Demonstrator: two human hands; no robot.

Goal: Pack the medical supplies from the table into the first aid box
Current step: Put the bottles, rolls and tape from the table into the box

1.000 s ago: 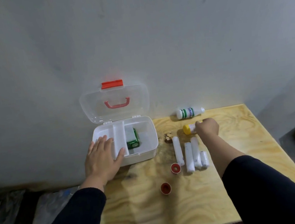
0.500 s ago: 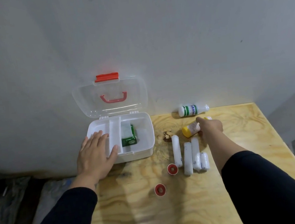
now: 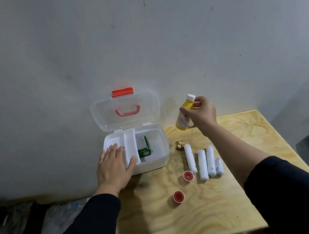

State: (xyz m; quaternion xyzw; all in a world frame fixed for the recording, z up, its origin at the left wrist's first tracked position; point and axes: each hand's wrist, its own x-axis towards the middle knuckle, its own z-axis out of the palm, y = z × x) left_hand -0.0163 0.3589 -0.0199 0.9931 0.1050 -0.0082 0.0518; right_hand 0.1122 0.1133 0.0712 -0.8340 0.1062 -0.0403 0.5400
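Note:
The white first aid box [image 3: 159, 159] stands open at the table's back left, its clear lid [image 3: 126, 110] leaning on the wall. A green and white carton [image 3: 143, 147] lies inside it. My left hand [image 3: 115, 165] rests flat on the box's front left corner, fingers spread. My right hand [image 3: 202, 113] holds a yellow bottle with a white cap [image 3: 185, 113] in the air, right of the lid. Several white bandage rolls [image 3: 202, 164] lie side by side on the wood. Two red-centred tape rolls [image 3: 188, 176] [image 3: 178, 196] sit in front of them.
The plywood table [image 3: 199, 217] ends at the right and at the front. A grey wall stands directly behind it. A small brownish lump [image 3: 179, 144] lies between the box and the rolls. Dark clutter lies on the floor at the left and right.
My right hand has lifted the yellow bottle off the table, up and leftward, now upright beside the lid. The white and green bottle at the back is now hidden. My left hand stays on the box.

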